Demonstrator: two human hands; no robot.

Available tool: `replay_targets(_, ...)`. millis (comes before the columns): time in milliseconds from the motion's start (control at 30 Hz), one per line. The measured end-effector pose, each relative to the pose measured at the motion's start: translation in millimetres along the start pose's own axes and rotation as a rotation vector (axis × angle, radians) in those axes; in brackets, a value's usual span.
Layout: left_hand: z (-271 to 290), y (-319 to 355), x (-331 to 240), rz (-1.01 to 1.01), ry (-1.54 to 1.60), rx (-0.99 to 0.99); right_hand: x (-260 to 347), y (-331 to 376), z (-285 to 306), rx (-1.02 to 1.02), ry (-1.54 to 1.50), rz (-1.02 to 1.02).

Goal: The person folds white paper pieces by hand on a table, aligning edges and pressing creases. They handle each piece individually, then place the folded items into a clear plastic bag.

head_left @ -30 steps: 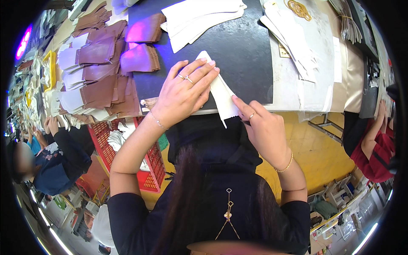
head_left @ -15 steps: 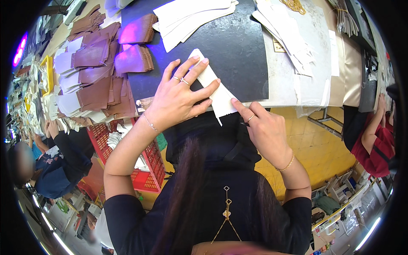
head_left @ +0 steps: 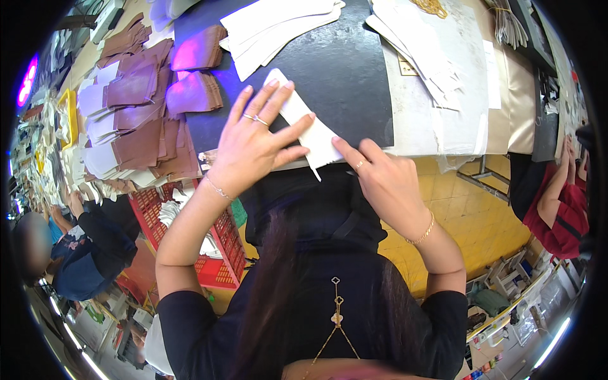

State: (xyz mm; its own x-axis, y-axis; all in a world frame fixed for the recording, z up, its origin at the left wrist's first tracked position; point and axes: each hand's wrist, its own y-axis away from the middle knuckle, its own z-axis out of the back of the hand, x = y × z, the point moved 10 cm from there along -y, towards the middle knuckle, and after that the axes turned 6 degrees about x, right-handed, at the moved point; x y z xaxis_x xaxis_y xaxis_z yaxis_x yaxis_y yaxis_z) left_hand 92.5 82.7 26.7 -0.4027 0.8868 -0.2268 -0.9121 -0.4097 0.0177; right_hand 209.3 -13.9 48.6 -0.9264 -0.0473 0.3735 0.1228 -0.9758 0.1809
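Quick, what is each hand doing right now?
Left hand: open, fingers spread, pressing flat on the white cut piece.
Right hand: open, forefinger touching the same piece's lower edge.

Two hands, the left hand (head_left: 253, 149) and the right hand (head_left: 383, 180), lie on one white sheet (head_left: 304, 123) at the desk (head_left: 354, 69) edge. Two rings show, one per hand, plus two wrist bracelets. One red crate (head_left: 218, 244) sits below, beside brown cut pieces (head_left: 142, 120) too many to count.

The left hand (head_left: 256, 142) has slid farther up the white piece (head_left: 304, 123), its fingers (head_left: 278, 98) spreading wider.
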Motion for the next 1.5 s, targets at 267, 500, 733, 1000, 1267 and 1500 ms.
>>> replay_targets(267,2,-5,-30,-0.076,0.179,-0.069,-5,-19,1,-0.061,-0.054,0.002)
replay_targets(500,0,0,-33,-0.068,0.072,-0.09,-22,8,12,0.002,-0.148,0.001)
replay_targets(733,-7,2,-36,-0.073,0.048,-0.044,-16,16,-1,0.058,-0.022,-0.008)
replay_targets(1000,-8,3,-41,-0.075,0.042,-0.011,-12,14,-5,0.063,0.007,-0.017)
replay_targets(1267,4,-6,-34,-0.086,0.105,-0.065,-11,16,-7,0.074,0.061,-0.041)
replay_targets(1500,13,-17,-25,-0.062,0.221,-0.024,-34,31,11,-0.064,-0.241,-0.255)
